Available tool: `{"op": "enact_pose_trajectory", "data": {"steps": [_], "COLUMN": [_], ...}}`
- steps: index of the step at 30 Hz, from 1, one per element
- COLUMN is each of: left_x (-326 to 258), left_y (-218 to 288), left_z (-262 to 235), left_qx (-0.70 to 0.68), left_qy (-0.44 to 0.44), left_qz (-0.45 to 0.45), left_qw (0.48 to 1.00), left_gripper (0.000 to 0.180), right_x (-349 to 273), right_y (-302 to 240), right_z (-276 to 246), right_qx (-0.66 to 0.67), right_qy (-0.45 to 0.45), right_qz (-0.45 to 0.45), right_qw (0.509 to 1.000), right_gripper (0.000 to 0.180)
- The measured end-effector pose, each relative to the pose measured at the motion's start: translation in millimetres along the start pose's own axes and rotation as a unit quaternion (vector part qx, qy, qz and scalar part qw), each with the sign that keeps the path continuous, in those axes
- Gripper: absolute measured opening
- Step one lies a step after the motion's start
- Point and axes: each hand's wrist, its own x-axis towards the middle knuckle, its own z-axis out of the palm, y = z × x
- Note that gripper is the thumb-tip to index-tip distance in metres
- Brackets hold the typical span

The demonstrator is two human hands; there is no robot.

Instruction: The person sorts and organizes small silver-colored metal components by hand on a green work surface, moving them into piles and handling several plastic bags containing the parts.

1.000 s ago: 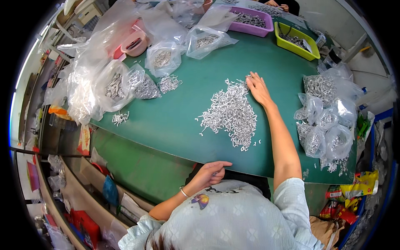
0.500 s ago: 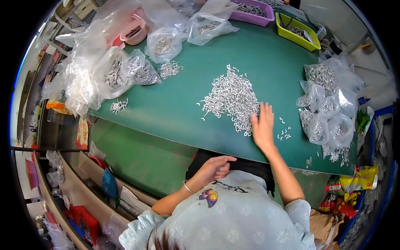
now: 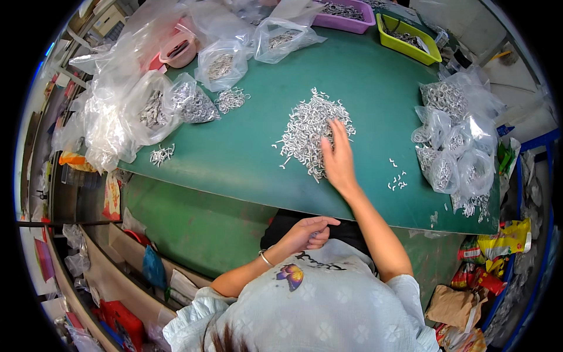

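A heap of small silvery curved metal hooks (image 3: 308, 132) lies in the middle of the green table (image 3: 246, 158). Flat against its right side rests my right hand (image 3: 338, 157), fingers stretched out and touching the hooks. My left hand (image 3: 311, 233) hovers by the table's front edge, close to my body. Its index finger points right while the others are curled in; something pale seems to show between them, too small to name. A few loose hooks (image 3: 397, 182) are scattered to the right of the heap.
Clear bags of metal pieces (image 3: 460, 141) stand at the right, more bags (image 3: 152, 114) at the left. Small piles of hooks (image 3: 231, 100) lie nearby. At the back are a purple tray (image 3: 346, 20), a yellow-green tray (image 3: 410, 47) and a pink bowl (image 3: 179, 51).
My right hand has swept to the left, pushing the heap's right side inward, so the heap is more compact. My left hand keeps nearly the same place and pose.
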Motion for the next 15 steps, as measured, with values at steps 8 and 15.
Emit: {"op": "enact_pose_trajectory", "data": {"steps": [8, 15], "left_x": [15.9, 12.5], "left_y": [18.8, 31.5], "left_z": [10.0, 8.3], "left_qx": [-0.087, -0.209], "left_qy": [0.041, 0.053], "left_qz": [-0.002, -0.001], "left_qw": [0.995, 0.976], "left_gripper": [0.035, 0.037], "right_x": [-5.1, -31.5], "right_y": [47.5, 4.7], "right_z": [-55.7, -66.3], "right_qx": [-0.173, -0.102], "right_qy": [-0.052, -0.061], "right_qz": [-0.072, -0.058], "right_qw": [0.981, 0.991], "right_gripper": [0.039, 0.021]}}
